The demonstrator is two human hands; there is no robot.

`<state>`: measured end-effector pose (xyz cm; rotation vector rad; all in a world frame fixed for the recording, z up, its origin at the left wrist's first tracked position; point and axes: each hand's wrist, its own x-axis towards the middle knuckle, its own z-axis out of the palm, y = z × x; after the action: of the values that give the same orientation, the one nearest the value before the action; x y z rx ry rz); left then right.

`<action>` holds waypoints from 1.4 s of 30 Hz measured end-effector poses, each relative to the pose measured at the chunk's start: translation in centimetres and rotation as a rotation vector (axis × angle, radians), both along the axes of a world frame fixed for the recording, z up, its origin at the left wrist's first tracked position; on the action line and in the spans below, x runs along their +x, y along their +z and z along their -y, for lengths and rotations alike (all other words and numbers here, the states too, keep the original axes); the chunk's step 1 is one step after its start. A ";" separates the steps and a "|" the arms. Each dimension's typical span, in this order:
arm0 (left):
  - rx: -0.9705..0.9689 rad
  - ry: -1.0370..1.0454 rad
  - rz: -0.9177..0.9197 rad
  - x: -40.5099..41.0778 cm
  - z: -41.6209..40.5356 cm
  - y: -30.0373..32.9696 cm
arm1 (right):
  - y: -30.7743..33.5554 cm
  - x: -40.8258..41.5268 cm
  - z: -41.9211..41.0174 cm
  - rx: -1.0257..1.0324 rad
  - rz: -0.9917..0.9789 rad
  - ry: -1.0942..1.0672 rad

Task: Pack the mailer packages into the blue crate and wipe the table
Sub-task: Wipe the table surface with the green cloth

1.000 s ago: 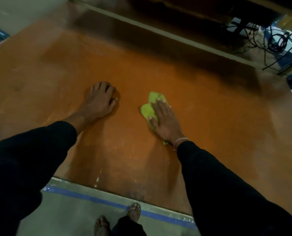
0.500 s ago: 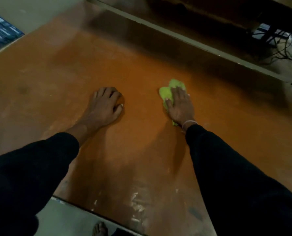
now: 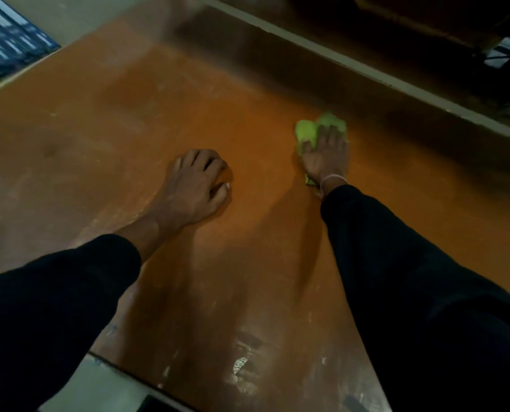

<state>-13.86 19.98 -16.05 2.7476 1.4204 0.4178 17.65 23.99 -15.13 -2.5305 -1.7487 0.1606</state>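
My right hand (image 3: pixel 325 159) lies flat on a bunched green cloth (image 3: pixel 310 130) and presses it onto the orange-brown table (image 3: pixel 129 120), towards the far edge. The cloth shows beyond my fingertips and a corner pokes out by my wrist. My left hand (image 3: pixel 195 185) rests on the table to the left of it, fingers curled under, holding nothing. The blue crate (image 3: pixel 13 43) shows at the top left corner, beyond the table's left edge. No mailer packages are in view.
A pale metal rail (image 3: pixel 366 66) runs along the table's far edge, with a dark gap beyond it. Cables (image 3: pixel 509 60) lie at the top right. White scuff marks (image 3: pixel 242 364) sit near the table's front edge. The floor (image 3: pixel 99 391) shows below.
My right hand has slid the green cloth away from me, towards the far edge. The left hand has stayed in place. The view has shifted forward.
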 end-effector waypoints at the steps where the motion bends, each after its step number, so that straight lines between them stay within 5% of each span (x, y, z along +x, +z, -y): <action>1: 0.006 0.001 -0.001 0.0 0.0 0.0 | 0.0 -0.3 0.0 0.016 -0.003 0.163; 4: 0.021 -0.001 0.002 0.0 0.0 0.0 | 0.1 0.8 0.5 0.028 -0.020 0.365; 8: 0.027 -0.020 0.007 0.0 0.0 0.1 | -0.4 0.7 2.0 0.011 -0.011 -0.034; 13: 0.024 -0.010 0.012 0.0 0.2 0.1 | -0.3 -2.7 7.1 0.061 -0.011 0.475; 18: 0.015 0.003 0.022 -0.1 0.4 0.1 | -0.3 -4.0 9.2 0.048 0.006 -0.002; 23: -0.038 -0.006 0.065 -0.3 0.3 0.1 | -0.6 -7.9 14.2 0.095 0.013 0.448; 27: -0.074 -0.001 0.088 -0.4 0.2 0.0 | -0.5 -8.9 16.0 0.050 0.000 -0.072; 32: -0.134 -0.074 0.149 -1.8 0.4 0.3 | -0.3 -15.1 20.6 0.099 -0.010 0.354; 37: 0.014 -0.153 -0.006 -7.1 -0.4 0.2 | 0.0 -17.4 22.5 0.089 -0.002 -0.092; 42: -0.025 -0.117 -0.003 -11.1 -2.5 0.6 | 0.4 -25.2 27.1 0.098 -0.008 0.548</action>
<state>-24.97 22.46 -15.44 2.7941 1.2476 0.3886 -7.53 -3.11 -14.76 -1.9239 -2.3350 0.1035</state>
